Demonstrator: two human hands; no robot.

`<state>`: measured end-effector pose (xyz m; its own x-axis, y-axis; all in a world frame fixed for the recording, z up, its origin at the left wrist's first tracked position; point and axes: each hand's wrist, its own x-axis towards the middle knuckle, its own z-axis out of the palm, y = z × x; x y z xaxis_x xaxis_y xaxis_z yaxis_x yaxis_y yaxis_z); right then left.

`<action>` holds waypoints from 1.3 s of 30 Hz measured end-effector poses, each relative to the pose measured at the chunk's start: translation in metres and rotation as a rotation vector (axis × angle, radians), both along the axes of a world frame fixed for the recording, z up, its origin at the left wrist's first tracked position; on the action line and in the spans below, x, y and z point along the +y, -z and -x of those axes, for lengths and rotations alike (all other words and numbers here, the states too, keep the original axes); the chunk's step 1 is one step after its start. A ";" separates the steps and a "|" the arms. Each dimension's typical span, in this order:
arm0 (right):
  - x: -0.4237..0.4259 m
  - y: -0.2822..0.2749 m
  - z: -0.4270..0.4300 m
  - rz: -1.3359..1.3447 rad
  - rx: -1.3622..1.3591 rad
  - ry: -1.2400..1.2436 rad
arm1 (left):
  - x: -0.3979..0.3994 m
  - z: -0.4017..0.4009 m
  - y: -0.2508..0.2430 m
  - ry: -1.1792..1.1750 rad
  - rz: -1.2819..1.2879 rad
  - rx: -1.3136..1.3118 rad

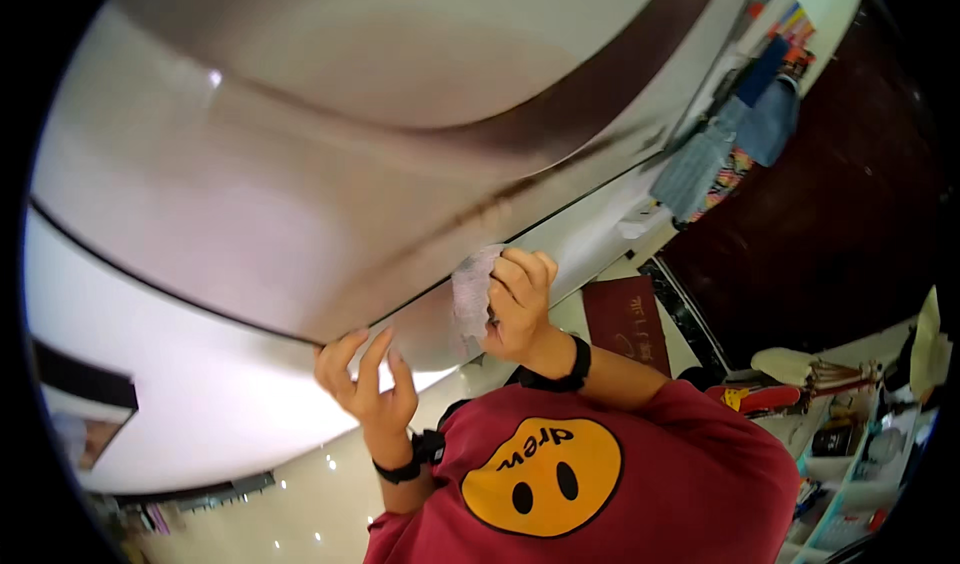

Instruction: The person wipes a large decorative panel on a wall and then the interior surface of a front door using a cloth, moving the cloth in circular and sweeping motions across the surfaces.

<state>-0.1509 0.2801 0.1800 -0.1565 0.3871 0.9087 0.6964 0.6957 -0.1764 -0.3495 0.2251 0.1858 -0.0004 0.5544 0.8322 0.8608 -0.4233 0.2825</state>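
A large glossy pale panel [247, 211] with a thin dark seam along its edge fills the upper left; I cannot tell what it belongs to. My left hand [367, 388] is at the seam, its fingers spread and bent, fingertips at or very near the edge, holding nothing. To its right, my right hand [521, 301] grips a thin, crumpled whitish wipe or cloth [472, 294], which lies against the narrow pale strip just below the seam. The fingers curl over the wipe's right side, so part of it is hidden. Both wrists wear black bands.
Denim and patterned cloth items [697, 174] hang or lie at the upper right, by a dark red glossy surface [810, 226]. A red mat [626, 320] bearing writing lies on the floor. Shelves [847, 489] with small items stand lower right. Shiny tiled floor [315, 489] shows below left.
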 end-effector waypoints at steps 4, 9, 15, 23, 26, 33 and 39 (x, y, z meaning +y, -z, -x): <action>-0.012 0.004 0.012 0.109 -0.148 -0.017 | 0.004 0.002 0.005 0.000 -0.103 -0.002; 0.011 -0.004 -0.020 -0.042 -0.059 0.068 | 0.006 0.006 0.004 0.017 -0.315 -0.457; -0.008 -0.006 0.019 -0.016 -0.128 0.032 | -0.002 0.021 -0.003 0.001 -0.222 -0.391; -0.029 -0.017 0.077 0.069 -0.216 -0.207 | -0.008 0.021 -0.006 0.043 -0.122 -0.570; -0.023 -0.013 0.056 0.084 -0.267 -0.172 | -0.012 0.029 -0.001 0.066 -0.120 -0.605; -0.013 -0.009 -0.009 0.070 -0.166 0.055 | -0.046 0.034 0.011 0.067 0.234 -0.630; -0.016 -0.002 0.003 0.084 -0.165 0.034 | -0.044 0.019 0.023 0.491 0.639 -0.355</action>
